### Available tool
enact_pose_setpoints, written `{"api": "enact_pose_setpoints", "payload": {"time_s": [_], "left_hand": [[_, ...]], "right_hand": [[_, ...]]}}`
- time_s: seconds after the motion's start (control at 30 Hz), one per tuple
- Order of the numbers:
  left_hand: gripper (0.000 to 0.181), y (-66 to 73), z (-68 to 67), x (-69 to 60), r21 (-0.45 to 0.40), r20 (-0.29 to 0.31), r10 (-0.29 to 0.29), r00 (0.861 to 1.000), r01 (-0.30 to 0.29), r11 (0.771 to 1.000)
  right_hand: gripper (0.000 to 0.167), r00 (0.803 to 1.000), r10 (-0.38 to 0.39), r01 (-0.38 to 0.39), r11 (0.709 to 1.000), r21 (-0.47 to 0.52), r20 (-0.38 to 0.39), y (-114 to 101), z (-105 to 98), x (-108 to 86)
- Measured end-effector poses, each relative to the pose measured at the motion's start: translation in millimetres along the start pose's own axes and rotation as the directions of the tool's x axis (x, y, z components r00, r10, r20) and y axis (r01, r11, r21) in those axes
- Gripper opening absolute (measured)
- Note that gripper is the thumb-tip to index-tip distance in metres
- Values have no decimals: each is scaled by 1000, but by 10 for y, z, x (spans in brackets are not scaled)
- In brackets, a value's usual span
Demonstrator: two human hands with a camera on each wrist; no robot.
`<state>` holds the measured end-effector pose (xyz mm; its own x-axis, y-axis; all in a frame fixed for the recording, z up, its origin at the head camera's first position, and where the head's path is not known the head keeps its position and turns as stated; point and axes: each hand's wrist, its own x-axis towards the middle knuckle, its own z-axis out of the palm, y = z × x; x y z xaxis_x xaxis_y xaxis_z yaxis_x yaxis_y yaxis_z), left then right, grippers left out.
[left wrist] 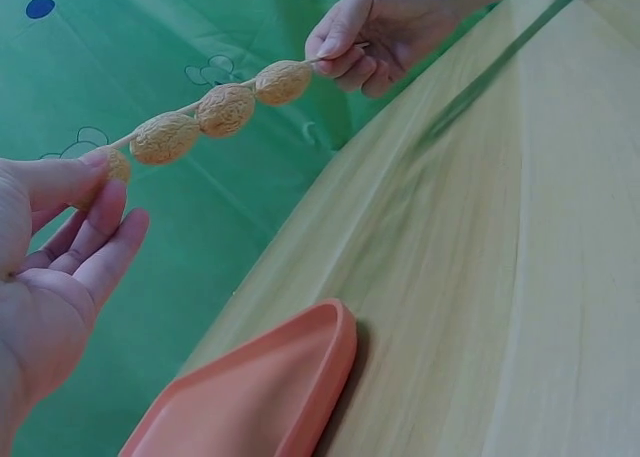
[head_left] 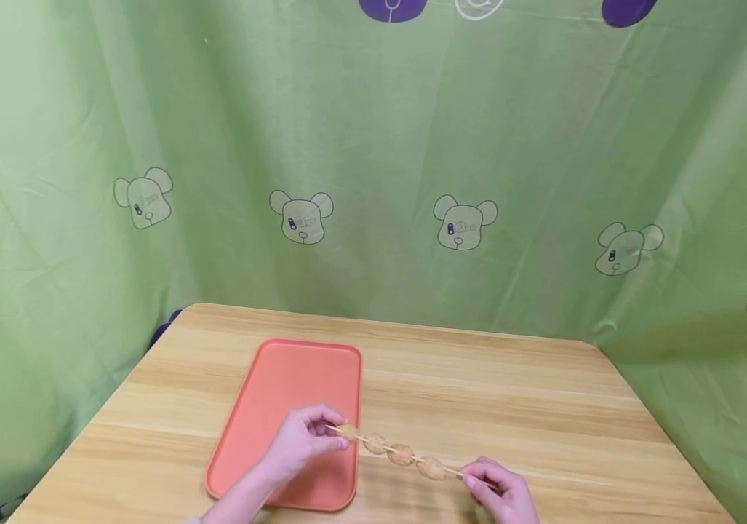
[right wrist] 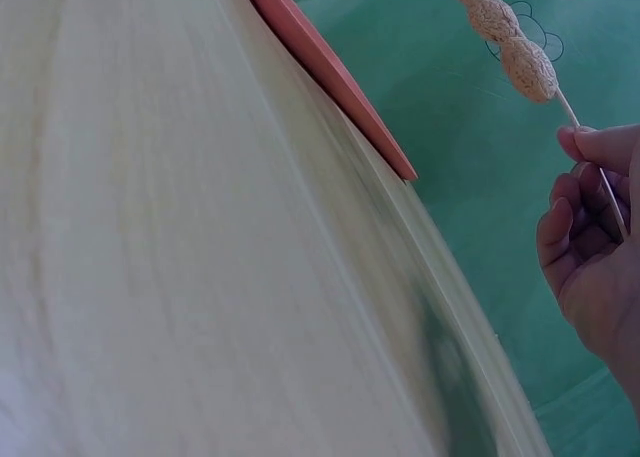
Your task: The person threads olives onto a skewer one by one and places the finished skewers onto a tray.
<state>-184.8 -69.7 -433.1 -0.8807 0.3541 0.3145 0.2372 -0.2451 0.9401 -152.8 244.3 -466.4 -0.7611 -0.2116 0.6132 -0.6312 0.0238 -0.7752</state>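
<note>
A thin wooden skewer [head_left: 453,473] carries several tan, wrinkled oval food pieces [head_left: 401,455], whose exact kind I cannot tell. My left hand [head_left: 300,442] pinches the end piece [left wrist: 117,165] between thumb and fingers, above the right part of the pink tray [head_left: 301,378]. A short tip of the stick pokes out past that piece. My right hand [head_left: 505,492] grips the bare end of the skewer, and in the right wrist view the stick runs on across the palm [right wrist: 605,287]. Held in the air between both hands, the skewer slopes down toward the right in the head view.
The tray, with a low raised rim, lies on the left half of a wood-grain table [head_left: 510,393]. A green curtain [head_left: 380,276] printed with bear-like heads hangs behind the table and along its sides.
</note>
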Motion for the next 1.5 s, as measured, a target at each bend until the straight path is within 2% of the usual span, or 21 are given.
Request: {"api": "enact_pose_setpoints", "payload": {"time_s": [0.3,0.37,0.5,0.6,0.7,0.8,0.87,1.0,1.1,1.17,1.27,1.37,1.5], "left_hand": [[35,-29,23,-7,-26,-16,5,1000,-5,1000],[37,-34,16,-9,-25,-18,-8,1000,7,1000],[38,-32,-14,-25,-4,-43,-54,998,54,999],[37,-21,-58,-49,22,-74,-85,994,87,996],[38,-19,-106,-71,23,-90,-86,992,89,996],[39,-41,-163,-91,8,-95,-56,994,57,998],[40,-63,-199,-105,-1,-100,-40,994,40,999],[43,-92,-249,-127,-2,-140,-49,989,49,999],[47,-83,-250,-133,-14,-207,-95,974,94,995],[51,-80,-248,-127,-39,-252,-129,959,123,992],[55,-77,-245,-104,-87,-314,-167,935,146,985],[53,-86,-260,-69,-93,-365,-166,916,142,986],[51,-94,-304,-31,-9,-432,-134,892,145,989]], "right_hand": [[34,1000,-22,22,1000,4,22,6,1,0],[33,1000,-2,2,1000,-14,19,3,13,-2],[22,995,87,-84,994,-73,39,-1,40,-6],[15,983,156,-144,983,-118,101,15,57,-2],[12,964,186,-166,979,-115,189,35,70,8],[12,951,174,-158,984,-83,255,51,90,24],[13,948,162,-148,986,-71,273,49,113,40],[13,942,166,-157,986,-53,291,28,158,82],[15,913,228,-226,973,-45,339,5,171,104],[17,875,272,-279,959,-41,401,2,183,117],[19,811,298,-329,944,-29,503,9,222,134],[19,759,313,-358,933,-35,571,8,292,154],[20,719,326,-380,924,-45,614,-3,411,197]]}}
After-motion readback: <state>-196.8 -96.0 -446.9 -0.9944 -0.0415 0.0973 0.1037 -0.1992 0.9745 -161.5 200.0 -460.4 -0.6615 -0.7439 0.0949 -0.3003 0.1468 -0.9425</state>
